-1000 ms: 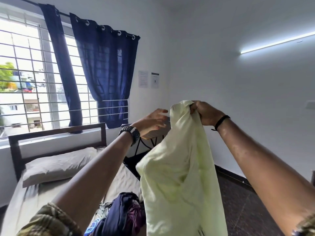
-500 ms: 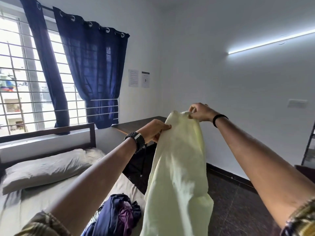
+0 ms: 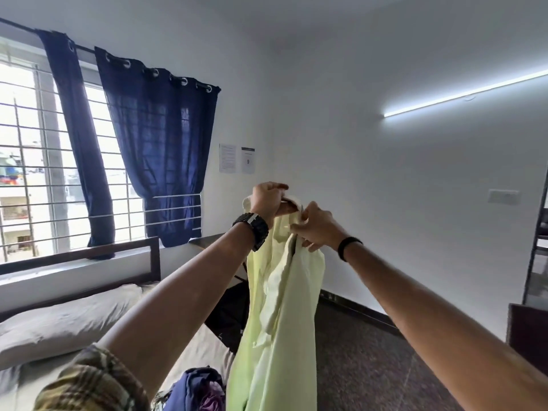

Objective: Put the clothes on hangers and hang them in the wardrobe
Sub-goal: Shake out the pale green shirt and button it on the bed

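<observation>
A pale yellow-green shirt (image 3: 275,321) hangs in the air in front of me, its length falling down past the bed's edge. My left hand (image 3: 267,200), with a black watch on its wrist, grips the shirt's collar at the top. My right hand (image 3: 317,226), with a black band on its wrist, pinches the cloth just below and to the right of the collar. No hanger and no wardrobe are in view. A heap of dark blue and purple clothes (image 3: 198,390) lies on the bed below the shirt.
The bed (image 3: 192,351) with a grey pillow (image 3: 68,321) and a dark headboard fills the lower left, under a barred window with blue curtains (image 3: 160,149). A dark desk (image 3: 207,241) stands behind the shirt. Dark floor lies to the right, with a shelf frame (image 3: 536,247) at the far right edge.
Both hands have come closer together at the shirt's collar and risen a little. The shirt now hangs narrower and more folded. The view has swung slightly to the right.
</observation>
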`<state>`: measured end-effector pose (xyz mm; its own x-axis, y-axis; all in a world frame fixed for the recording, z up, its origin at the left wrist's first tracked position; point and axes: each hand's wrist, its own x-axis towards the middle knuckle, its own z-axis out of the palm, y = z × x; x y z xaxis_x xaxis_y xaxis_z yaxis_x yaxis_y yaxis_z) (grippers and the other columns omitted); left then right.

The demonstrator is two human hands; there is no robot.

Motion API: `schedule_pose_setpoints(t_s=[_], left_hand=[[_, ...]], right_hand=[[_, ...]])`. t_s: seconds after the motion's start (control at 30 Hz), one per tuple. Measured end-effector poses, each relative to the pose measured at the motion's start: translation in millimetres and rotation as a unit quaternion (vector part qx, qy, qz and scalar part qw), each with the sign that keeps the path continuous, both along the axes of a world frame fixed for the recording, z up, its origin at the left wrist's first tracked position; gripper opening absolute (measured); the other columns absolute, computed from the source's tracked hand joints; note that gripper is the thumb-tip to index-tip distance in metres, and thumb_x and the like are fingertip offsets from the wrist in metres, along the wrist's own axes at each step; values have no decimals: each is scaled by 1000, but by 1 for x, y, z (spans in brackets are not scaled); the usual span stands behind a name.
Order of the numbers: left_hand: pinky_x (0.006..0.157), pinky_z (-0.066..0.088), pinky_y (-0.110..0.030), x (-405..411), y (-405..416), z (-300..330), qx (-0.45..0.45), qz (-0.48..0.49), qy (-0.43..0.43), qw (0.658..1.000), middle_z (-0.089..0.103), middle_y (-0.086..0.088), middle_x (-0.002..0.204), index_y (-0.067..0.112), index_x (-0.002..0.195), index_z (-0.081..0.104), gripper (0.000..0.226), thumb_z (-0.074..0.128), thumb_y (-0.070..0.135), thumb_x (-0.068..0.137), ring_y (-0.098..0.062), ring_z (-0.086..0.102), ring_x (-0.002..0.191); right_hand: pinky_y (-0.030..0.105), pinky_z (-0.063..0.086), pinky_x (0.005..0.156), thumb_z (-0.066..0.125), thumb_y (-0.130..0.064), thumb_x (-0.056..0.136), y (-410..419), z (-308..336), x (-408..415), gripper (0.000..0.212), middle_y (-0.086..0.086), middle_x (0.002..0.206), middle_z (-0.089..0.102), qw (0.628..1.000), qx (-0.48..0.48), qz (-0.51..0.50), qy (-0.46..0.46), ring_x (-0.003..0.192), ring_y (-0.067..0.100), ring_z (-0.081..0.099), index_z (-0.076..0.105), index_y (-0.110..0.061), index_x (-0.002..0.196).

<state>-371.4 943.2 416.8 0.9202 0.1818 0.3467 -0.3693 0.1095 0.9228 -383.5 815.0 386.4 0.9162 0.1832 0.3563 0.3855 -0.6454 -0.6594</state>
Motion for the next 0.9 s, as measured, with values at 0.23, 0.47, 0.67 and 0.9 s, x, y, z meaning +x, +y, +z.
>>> schedule_pose_setpoints(t_s=[0.23, 0.47, 0.67, 0.9], left_hand=[[79, 45, -13, -12, 13, 21, 391, 147, -176, 891, 69, -10, 102, 4, 110, 64, 29, 54, -1, 84, -17, 64, 94], [67, 47, -25, -22, 27, 54, 487, 327, -213, 782, 70, -1, 80, 12, 85, 72, 16, 69, 28, 85, -17, 66, 75], [74, 48, -35, -42, 41, 65, 540, 413, -156, 717, 70, -12, 100, 13, 103, 71, 24, 62, 32, 90, -34, 66, 90], [80, 47, -38, -42, 56, 53, 695, 407, -70, 589, 57, -13, 108, 2, 110, 61, 24, 51, 16, 94, -29, 57, 103]], right_hand=[[37, 54, 86, 62, -8, 81, -17, 28, 4, 24, 21, 111, 63, 985, -129, -90, -66, 105, 33, 60, 66, -3, 104], [29, 47, 62, 63, -13, 82, -3, 31, -6, 13, 10, 93, 63, 986, -41, -25, -160, 81, 26, 59, 57, -11, 94], [36, 58, 69, 59, -8, 88, -18, 12, 0, 22, 16, 92, 67, 980, -147, 98, 88, 73, 27, 65, 60, 1, 108], [31, 37, 60, 44, 2, 85, -51, 55, 10, 20, 10, 70, 50, 946, -116, -90, -288, 62, 29, 48, 41, -13, 97]])
